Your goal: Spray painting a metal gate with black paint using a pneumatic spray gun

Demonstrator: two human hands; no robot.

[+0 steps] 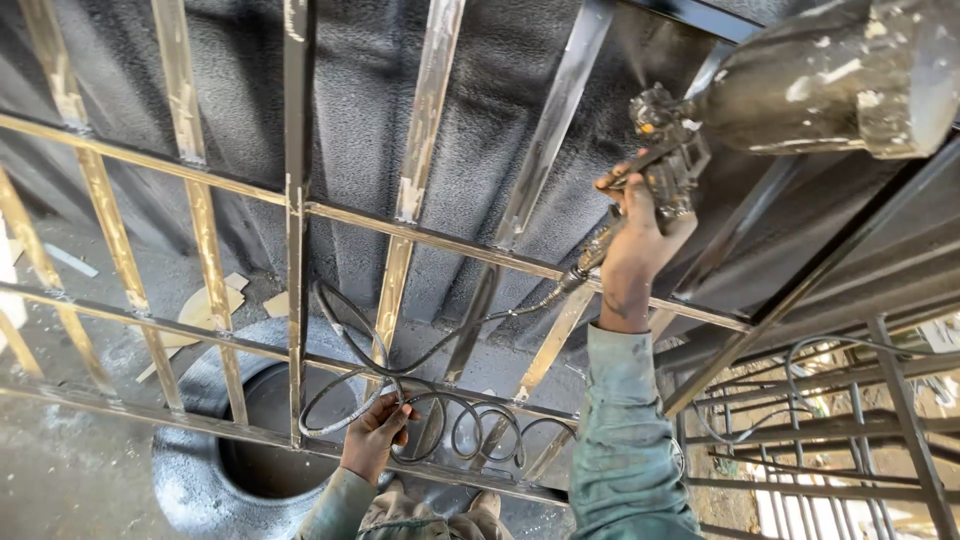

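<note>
Two hands work: right hand [640, 235] grips the spray gun [665, 150], left hand [378, 432] clasps the hose [440, 345]. Spraying the grille [295, 220] looks underway; next calls for steady aim along unpainted bars.

Your two hands are bare, without gloves. Your right hand [635, 240] comes out of a long grey-green sleeve [625, 440] with dark stains. Behind your left hand [375, 435], the cuff [335, 500] shows the same faded cloth.
</note>
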